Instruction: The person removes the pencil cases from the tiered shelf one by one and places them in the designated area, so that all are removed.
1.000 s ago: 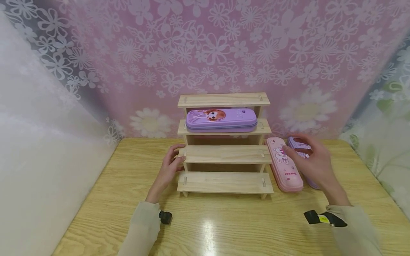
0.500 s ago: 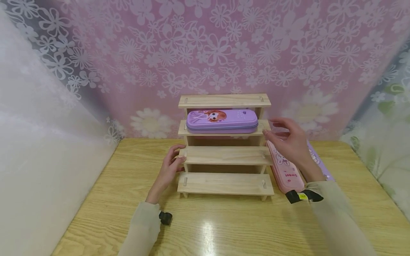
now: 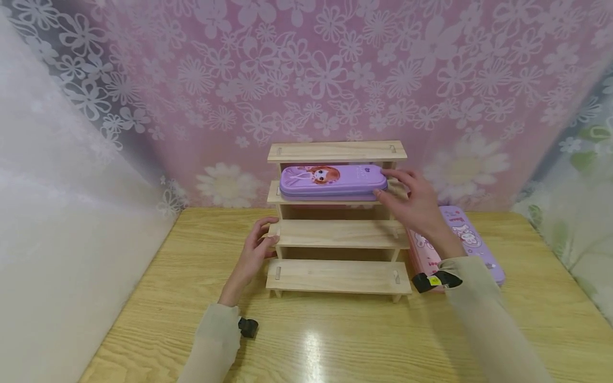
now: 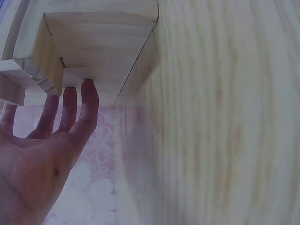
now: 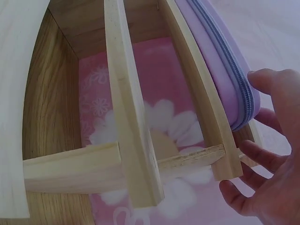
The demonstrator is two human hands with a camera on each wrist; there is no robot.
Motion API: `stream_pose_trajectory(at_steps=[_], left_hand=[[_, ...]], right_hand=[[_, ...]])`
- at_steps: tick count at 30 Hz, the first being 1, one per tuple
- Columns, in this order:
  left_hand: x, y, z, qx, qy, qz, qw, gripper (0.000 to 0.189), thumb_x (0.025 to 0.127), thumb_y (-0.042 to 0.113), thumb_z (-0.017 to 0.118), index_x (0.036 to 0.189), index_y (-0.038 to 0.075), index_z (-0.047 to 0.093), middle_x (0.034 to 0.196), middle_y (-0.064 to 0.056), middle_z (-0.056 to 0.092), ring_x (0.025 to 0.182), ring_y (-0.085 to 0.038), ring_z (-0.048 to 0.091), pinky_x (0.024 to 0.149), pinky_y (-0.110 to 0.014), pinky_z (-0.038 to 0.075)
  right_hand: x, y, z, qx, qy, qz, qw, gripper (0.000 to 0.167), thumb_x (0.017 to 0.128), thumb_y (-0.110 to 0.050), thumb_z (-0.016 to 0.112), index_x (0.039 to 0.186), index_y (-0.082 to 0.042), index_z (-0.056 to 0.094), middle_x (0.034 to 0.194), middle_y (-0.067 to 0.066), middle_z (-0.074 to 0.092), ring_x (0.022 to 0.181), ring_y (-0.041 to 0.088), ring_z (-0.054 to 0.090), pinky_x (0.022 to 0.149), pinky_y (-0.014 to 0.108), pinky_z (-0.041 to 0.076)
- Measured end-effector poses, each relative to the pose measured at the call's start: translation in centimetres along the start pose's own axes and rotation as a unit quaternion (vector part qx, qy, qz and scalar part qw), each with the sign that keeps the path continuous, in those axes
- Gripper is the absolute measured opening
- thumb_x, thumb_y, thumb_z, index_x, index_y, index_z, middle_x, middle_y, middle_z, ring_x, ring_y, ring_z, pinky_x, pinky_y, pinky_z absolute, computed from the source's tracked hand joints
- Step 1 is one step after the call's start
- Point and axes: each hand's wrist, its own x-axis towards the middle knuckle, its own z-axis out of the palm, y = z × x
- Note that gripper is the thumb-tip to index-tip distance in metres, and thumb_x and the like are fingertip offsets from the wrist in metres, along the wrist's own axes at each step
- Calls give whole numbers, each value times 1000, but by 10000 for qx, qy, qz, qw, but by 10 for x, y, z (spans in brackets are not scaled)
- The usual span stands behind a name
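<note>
A stepped wooden rack stands on the table. On its second-highest shelf a purple zip pencil case with a cartoon girl on the lid lies lengthwise. My right hand pinches the right end of this case, thumb in front and fingers behind. In the right wrist view, the thumb of that hand meets the case's zipped side. Over on the left, my left hand grips the end of the rack's third shelf down, thumb on the board. The left wrist view shows the fingers against the rack's wood.
Right of the rack lie a pink pencil case, partly covered by my right wrist, and a lilac one with a rabbit print. A pink floral curtain hangs behind the wood-grain table.
My right hand has moved left from above the pink and lilac cases to the purple pencil case's right end and taken hold of it. The left hand has stayed on the rack.
</note>
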Motion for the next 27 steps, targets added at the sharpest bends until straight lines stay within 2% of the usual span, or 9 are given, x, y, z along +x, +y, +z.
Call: stream_pose_trajectory(at_steps=[4, 9, 14, 17, 20, 24, 27], left_hand=[[1, -2, 0, -21, -6, 1, 10000, 44, 100, 10, 55, 144, 11, 48, 138, -19, 54, 100, -16, 63, 78, -41, 61], [1, -2, -1, -56, -55, 39, 10000, 43, 101, 12, 55, 143, 14, 49, 137, -18, 54, 101, -17, 63, 78, -41, 61], [1, -4, -1, -64, -67, 48, 9999, 45, 101, 11, 55, 145, 11, 47, 139, -19, 54, 101, -16, 63, 78, -41, 61], [1, -5, -1, -74, -71, 57, 9999, 45, 101, 11, 55, 145, 10, 46, 139, -20, 54, 101, -18, 63, 79, -42, 61], [1, -5, -1, -49, -42, 48, 10000, 44, 101, 11, 55, 144, 13, 48, 139, -18, 54, 102, -18, 63, 79, -43, 61], [1, -7, -1, 0, -13, 20, 10000, 43, 102, 12, 54, 144, 14, 48, 139, -18, 54, 103, -17, 62, 79, -42, 60], [1, -6, -1, -32, -48, 33, 10000, 43, 102, 11, 54, 144, 13, 47, 139, -21, 53, 102, -17, 62, 80, -43, 60]], right_hand=[[0, -2, 3, 82, 58, -93, 9999, 47, 87, -18, 81, 129, -7, 63, 136, 21, 57, 134, 45, 49, 108, 67, 39], [-1, -4, 7, 391, 85, -215, 9990, 48, 85, -13, 82, 125, -1, 58, 133, 22, 61, 134, 43, 51, 115, 64, 34], [-1, -5, 12, 662, 132, -115, 9977, 64, 80, -10, 86, 134, 0, 54, 127, 21, 62, 122, 36, 56, 112, 56, 38], [-1, -7, 12, 641, -131, -36, 9978, 77, 80, -11, 86, 145, -1, 47, 125, 23, 58, 117, 35, 54, 108, 53, 40], [-1, -11, 9, 420, -623, 281, 9968, 81, 85, -21, 83, 153, -7, 42, 128, 23, 49, 120, 36, 50, 104, 51, 40], [-2, -14, 6, 397, -1026, 697, 9915, 81, 86, -31, 83, 154, -13, 42, 136, 19, 43, 129, 35, 46, 110, 53, 38], [-5, -14, 6, 574, -1025, 627, 9911, 85, 82, -25, 87, 151, -9, 40, 142, 18, 47, 133, 36, 46, 116, 57, 34]])
